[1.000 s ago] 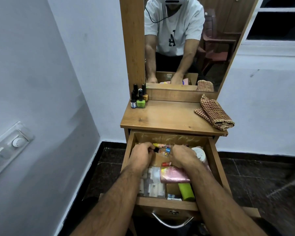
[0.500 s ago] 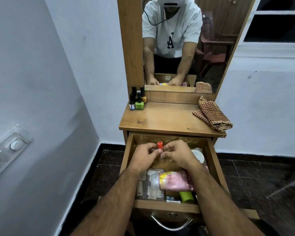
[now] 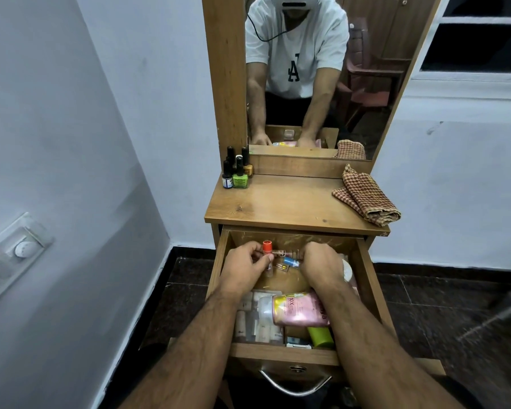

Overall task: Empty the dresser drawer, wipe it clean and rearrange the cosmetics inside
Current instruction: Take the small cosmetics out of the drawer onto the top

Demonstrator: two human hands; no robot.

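The wooden drawer (image 3: pixel 366 278) stands pulled out below the dresser top (image 3: pixel 289 205). My left hand (image 3: pixel 245 270) grips a small tube with an orange cap (image 3: pixel 267 247) at the drawer's back left. My right hand (image 3: pixel 319 265) reaches curled into the back of the drawer over small tubes, one with a blue cap (image 3: pixel 289 262); whether it holds one I cannot tell. Nearer the front lie a pink bottle (image 3: pixel 300 309), a green container (image 3: pixel 320 336) and several pale sachets (image 3: pixel 257 320).
Several nail polish bottles (image 3: pixel 236 172) stand at the dresser top's back left. A checked cloth (image 3: pixel 366 196) lies folded at its right edge. A mirror (image 3: pixel 313 69) rises behind. A wall with a switch plate (image 3: pixel 9 255) is close on the left.
My left hand keeps the orange-capped tube and has shifted left. My right hand has let go of it and dropped back to the small tubes at the drawer's rear.
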